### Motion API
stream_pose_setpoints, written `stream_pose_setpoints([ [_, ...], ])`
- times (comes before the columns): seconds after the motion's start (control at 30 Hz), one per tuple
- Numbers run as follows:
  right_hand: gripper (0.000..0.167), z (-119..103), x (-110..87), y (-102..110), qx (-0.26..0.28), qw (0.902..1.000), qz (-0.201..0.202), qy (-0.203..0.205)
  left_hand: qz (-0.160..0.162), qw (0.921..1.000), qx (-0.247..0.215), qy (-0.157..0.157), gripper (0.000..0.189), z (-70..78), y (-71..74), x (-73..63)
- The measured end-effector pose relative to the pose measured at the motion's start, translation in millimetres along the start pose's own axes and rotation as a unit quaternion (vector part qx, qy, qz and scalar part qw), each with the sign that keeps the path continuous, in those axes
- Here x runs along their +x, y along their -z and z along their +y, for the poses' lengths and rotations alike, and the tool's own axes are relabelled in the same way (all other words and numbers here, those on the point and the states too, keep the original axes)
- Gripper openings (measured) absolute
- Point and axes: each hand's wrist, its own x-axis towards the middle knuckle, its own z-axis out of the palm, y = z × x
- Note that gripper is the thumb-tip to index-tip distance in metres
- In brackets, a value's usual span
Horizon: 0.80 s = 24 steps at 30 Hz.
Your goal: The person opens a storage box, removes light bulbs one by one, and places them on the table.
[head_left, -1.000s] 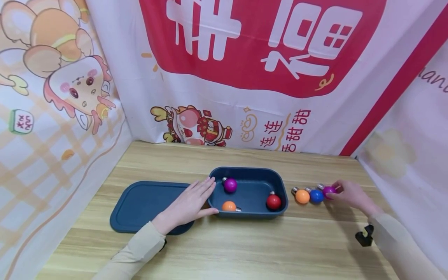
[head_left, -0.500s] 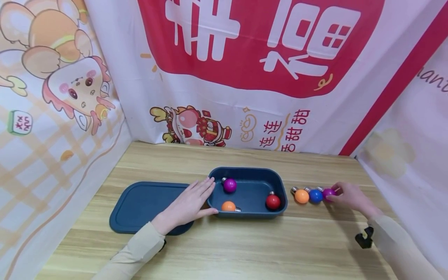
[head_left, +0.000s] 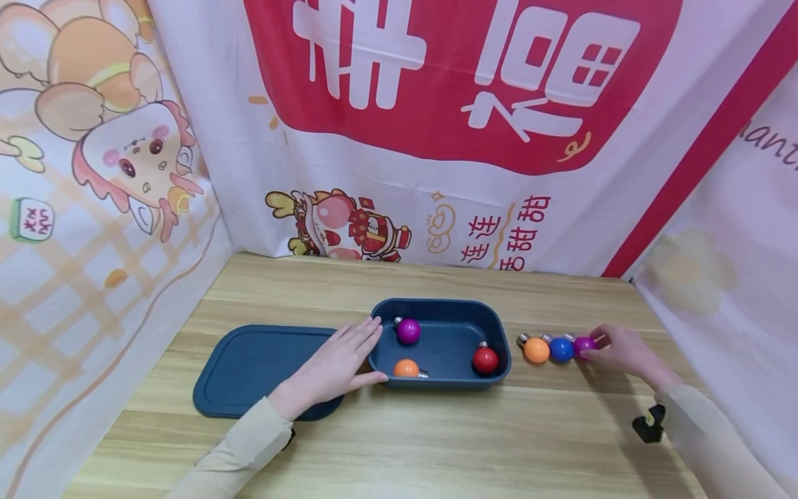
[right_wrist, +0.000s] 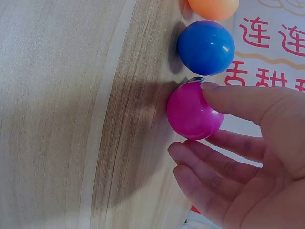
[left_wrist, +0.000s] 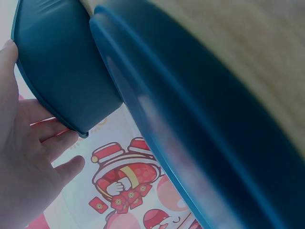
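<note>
My left hand (head_left: 333,364) lies with straight fingers against the left end of a dark blue box (head_left: 451,383). In the left wrist view the fingers touch the box's rim. A purple bulb (head_left: 408,331), an orange bulb (head_left: 406,368) and a red bulb (head_left: 485,360) lie inside the box. To its right, three bulbs stand side by side on the table: an orange bulb (head_left: 536,351), a blue bulb (head_left: 561,350) and a magenta bulb (right_wrist: 190,112). My right hand (head_left: 626,352) pinches the magenta bulb between thumb and forefinger, its other fingers loosely bent below it.
A flat dark blue lid (head_left: 262,367) lies left of the box, partly under my left forearm. The wooden table (head_left: 436,443) ends at a printed cloth (head_left: 262,173) at the back, with cloth walls on both sides.
</note>
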Motion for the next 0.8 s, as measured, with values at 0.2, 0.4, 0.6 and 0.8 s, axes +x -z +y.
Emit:
stream_pose_setpoints([
  [0.2, 0.048, 1, -1.1, 2, -0.005, 1.0000, 0.001, -0.001, 0.002, 1.0000, 0.000, 0.000, 0.087, -0.1, -0.4, 0.2],
  [0.4, 0.051, 0, -3.1, 6, -0.002, 1.0000, -0.004, -0.003, -0.001, 1.0000, -0.001, 0.001, 0.088, -0.4, -1.0, 0.1],
  [0.6, 0.053, -4, -6.2, 13, -0.004, 1.0000, 0.000, -0.001, -0.001, 1.0000, -0.004, 0.001, 0.088, -0.5, -1.6, -0.7],
  [0.8, 0.049, -11, -6.2, 20, -0.007, 0.9994, 0.024, 0.026, -0.001, 1.0000, -0.004, 0.003, 0.088, -1.0, -2.1, 0.1],
])
